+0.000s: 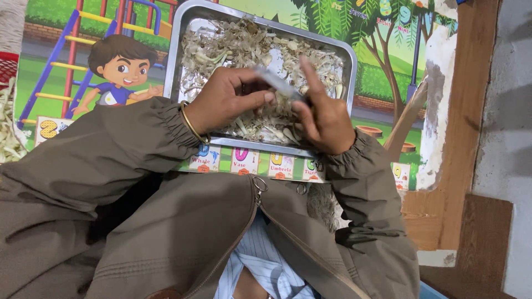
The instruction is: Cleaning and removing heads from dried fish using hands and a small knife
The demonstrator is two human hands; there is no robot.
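Observation:
A steel tray point(183, 33) lies on a colourful cartoon mat and holds a heap of pale dried peels and scraps point(233, 47). Both hands hover over its near half. My left hand point(224, 99), with a gold bangle at the wrist, pinches a small pale piece between thumb and fingers. My right hand point(324, 116) grips a knife whose blurred blade point(277, 83) slants up-left toward the left hand's fingertips. What exactly the left fingers pinch is too blurred to name. Olive jacket sleeves cover both arms.
The cartoon mat point(111, 66) spreads under the tray. More pale scraps point(8, 127) are heaped at the far left edge. A wooden board point(471, 111) and a white chipped strip point(438, 94) stand to the right, beside a grey floor.

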